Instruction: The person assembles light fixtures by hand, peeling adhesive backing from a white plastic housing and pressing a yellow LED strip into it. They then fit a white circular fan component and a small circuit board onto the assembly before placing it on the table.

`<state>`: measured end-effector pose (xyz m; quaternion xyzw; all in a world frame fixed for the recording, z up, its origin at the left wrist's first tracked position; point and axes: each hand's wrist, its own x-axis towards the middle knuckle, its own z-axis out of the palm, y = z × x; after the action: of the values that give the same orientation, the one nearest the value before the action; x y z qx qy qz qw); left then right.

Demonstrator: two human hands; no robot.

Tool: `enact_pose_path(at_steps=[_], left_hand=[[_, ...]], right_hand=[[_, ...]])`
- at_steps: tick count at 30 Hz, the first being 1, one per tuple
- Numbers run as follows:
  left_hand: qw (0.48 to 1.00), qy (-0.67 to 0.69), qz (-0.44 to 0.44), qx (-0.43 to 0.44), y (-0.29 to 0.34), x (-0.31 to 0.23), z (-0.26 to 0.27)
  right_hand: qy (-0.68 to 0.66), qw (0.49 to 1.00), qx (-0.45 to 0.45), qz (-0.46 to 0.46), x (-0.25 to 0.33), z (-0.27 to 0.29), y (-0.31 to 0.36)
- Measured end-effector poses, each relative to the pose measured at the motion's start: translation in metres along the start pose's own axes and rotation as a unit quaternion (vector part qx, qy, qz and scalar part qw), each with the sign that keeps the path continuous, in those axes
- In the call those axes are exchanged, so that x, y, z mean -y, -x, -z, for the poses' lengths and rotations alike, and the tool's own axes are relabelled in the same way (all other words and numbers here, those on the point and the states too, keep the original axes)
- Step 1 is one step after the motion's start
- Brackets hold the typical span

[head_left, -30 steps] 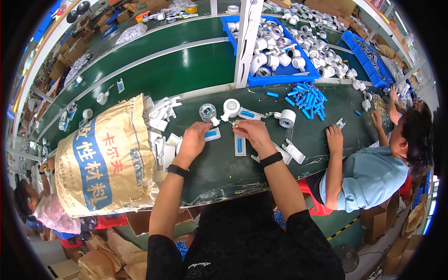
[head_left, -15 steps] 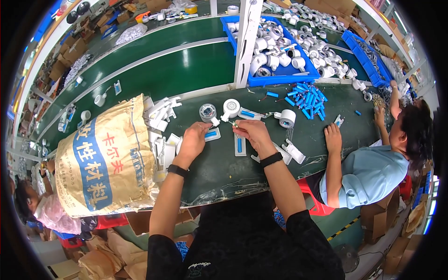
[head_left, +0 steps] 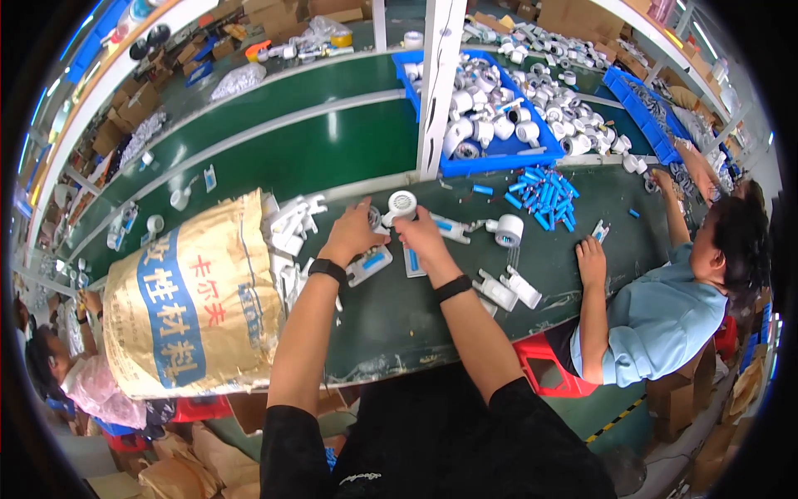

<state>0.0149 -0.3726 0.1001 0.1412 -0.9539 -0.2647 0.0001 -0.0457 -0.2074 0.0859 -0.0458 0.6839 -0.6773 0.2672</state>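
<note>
Left hand [head_left: 352, 234]: thumb and fingers stand apart around the round housing [head_left: 375, 218]; the fingers cover the contact faces, so I cannot tell whether they grip it. Right hand [head_left: 424, 241]: thumb and fingertips lie near one another at the lower edge of the white grille head [head_left: 402, 203], which sits between my two hands; I cannot tell whether they clamp it. Change of state: half a second ago, my right fingertips pinched a small part below the grille; that pinch is gone, and both hands are now up at the round units. I judge that the work has passed from fine pieces to handling of whole units.

Materials, left to right. Sack [head_left: 212, 333]: tan, creased, bulging, with a blue band. White mouldings [head_left: 291, 223]: rigid plastic, angular, loosely heaped beside it. Slanted tray [head_left: 357, 273]: white plastic, rounded corners, blue cylindrical cell [head_left: 373, 259] inside, just below my left hand. Grille head: smooth white disc, pierced face upward. Second tray [head_left: 415, 272]: partly hidden beneath my right hand. Cylindrical head [head_left: 509, 230]: glossy white, well apart from my fingers. Flat covers [head_left: 497, 292]: white, notched. Blue cells [head_left: 544, 196]: smooth cylinders, piled on the dark green bench top [head_left: 391, 333].
</note>
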Motion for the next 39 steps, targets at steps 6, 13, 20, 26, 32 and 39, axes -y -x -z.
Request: enact_pose_path(at_steps=[6, 13, 20, 26, 32, 39], left_hand=[[0.999, -0.033, 0.026, -0.023, -0.083, 0.019, 0.014], [0.986, -0.011, 0.127, -0.110, -0.195, 0.072, 0.020], [0.951, -0.077, 0.179, -0.239, -0.190, 0.108, 0.052], [0.977, 0.045, -0.133, -0.162, -0.117, -0.019, 0.009], [0.955, 0.115, -0.273, 0.008, -0.049, -0.095, -0.055], [0.937, 0.084, -0.338, 0.016, -0.035, -0.146, -0.099]], right_hand=[[-0.044, 0.993, -0.067, 0.089, -0.026, -0.037, -0.116], [0.029, 0.981, -0.055, 0.186, -0.014, -0.053, -0.209], [0.288, 0.940, 0.105, 0.147, 0.089, 0.065, -0.031], [0.469, 0.845, -0.167, 0.195, 0.055, 0.215, 0.038], [0.444, 0.872, -0.160, 0.132, 0.006, 0.219, 0.046], [0.301, 0.939, -0.105, 0.130, -0.001, 0.216, 0.037]])
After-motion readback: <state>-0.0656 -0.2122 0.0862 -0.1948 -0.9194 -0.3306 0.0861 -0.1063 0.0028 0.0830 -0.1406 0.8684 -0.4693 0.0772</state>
